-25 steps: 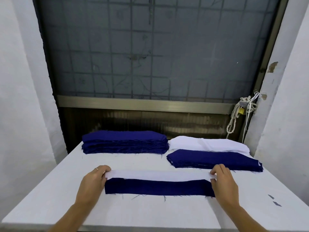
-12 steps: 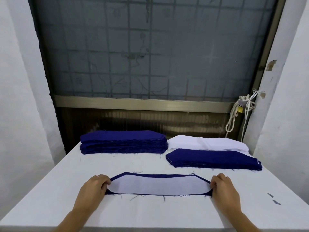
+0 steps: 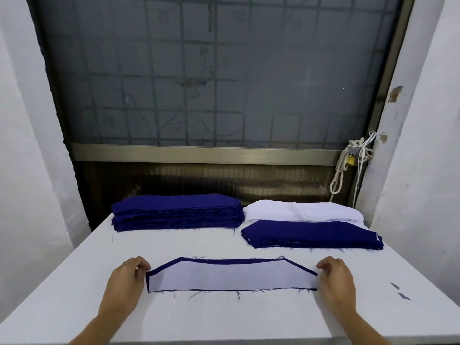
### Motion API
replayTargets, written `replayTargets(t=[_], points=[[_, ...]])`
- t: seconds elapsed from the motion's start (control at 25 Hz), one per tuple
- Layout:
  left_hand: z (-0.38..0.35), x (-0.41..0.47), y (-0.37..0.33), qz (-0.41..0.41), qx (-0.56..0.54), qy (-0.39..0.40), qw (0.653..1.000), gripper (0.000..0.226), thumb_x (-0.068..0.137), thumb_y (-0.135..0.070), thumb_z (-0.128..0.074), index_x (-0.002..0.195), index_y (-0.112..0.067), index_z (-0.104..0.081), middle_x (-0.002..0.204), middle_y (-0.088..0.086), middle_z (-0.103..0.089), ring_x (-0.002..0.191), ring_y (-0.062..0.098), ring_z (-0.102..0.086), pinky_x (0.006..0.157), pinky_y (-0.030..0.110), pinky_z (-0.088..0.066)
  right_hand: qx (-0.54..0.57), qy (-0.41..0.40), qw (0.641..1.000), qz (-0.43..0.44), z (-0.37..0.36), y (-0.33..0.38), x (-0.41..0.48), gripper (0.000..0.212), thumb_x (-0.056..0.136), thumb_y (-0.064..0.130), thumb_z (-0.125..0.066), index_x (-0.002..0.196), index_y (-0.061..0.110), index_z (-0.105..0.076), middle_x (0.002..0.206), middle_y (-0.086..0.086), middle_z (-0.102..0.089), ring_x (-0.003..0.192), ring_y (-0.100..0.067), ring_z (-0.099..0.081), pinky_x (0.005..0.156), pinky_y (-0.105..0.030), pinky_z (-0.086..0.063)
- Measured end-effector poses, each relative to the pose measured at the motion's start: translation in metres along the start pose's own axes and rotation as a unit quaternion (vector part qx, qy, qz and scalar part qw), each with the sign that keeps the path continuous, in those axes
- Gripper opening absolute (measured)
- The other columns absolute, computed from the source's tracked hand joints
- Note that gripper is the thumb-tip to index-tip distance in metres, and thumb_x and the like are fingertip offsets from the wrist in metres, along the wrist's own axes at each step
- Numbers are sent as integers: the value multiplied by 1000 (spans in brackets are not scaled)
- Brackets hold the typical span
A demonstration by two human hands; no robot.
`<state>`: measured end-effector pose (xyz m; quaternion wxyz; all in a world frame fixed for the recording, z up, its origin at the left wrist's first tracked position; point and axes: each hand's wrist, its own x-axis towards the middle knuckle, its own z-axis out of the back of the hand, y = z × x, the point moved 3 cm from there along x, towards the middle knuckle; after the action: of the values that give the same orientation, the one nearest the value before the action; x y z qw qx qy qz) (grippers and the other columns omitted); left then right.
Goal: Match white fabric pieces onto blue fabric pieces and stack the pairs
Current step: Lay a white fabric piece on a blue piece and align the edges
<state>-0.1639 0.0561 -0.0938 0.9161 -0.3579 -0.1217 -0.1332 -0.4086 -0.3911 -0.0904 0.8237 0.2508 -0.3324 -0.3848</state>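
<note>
The left hand (image 3: 127,282) rests on the table (image 3: 224,317) at the left end of the white piece (image 3: 231,276). Its fingers are curled, with the tips right at the corner of the cloth. I cannot tell if they pinch the cloth or only touch it. The right hand (image 3: 338,282) is at the other end, curled the same way, fingertips touching the right edge. I cannot tell if it grips there either.

The white piece lies flat on top of a blue piece (image 3: 234,260), near the front of the table, between the two hands. The blue one is a bit bigger, so a thin blue rim shows along the top, the slanted corners and the bottom.

At the back left sits a tall blue pile (image 3: 176,210). At the back right sits a white pile (image 3: 301,210), and just in front of it lies a low blue pile (image 3: 311,234) with a bit of white peeking out at its right end.

Two small dark scraps (image 3: 394,285) lie on the table near the right hand. Behind the table is a big window (image 3: 211,70) with a grid. A white rope (image 3: 341,170) and a yellow padlock (image 3: 351,159) hang by the right wall.
</note>
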Motion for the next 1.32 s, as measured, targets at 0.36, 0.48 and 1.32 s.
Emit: replayTargets(t=[0.36, 0.48, 1.32], points=[[-40, 64, -123, -141, 46, 94, 985, 18, 98, -21, -59, 97, -39, -55, 77, -16, -61, 63, 8, -58, 50, 13, -38, 19, 41, 999, 25, -6, 26, 81, 16, 97, 8, -58, 97, 23, -62, 94, 5, -64, 91, -14, -61, 76, -31, -56], [-84, 97, -181, -180, 27, 162, 970, 14, 96, -27, -62, 94, -40, -57, 81, -17, -62, 72, 3, -59, 57, 17, -47, -20, 84, 996, 38, -19, 31, 132, 16, 100, 14, -55, 111, 23, -63, 112, 4, -65, 106, -13, -57, 93, -34, -55], [-327, 186, -390, -319, 78, 304, 894, 23, 90, -45, -72, 103, -27, -70, 126, -6, -57, 119, 17, -45, 102, 38, -40, -109, 271, 947, 136, -97, 12, 290, 16, 98, 42, -52, 94, 33, -65, 133, 17, -51, 131, -11, -31, 107, -37, -28]])
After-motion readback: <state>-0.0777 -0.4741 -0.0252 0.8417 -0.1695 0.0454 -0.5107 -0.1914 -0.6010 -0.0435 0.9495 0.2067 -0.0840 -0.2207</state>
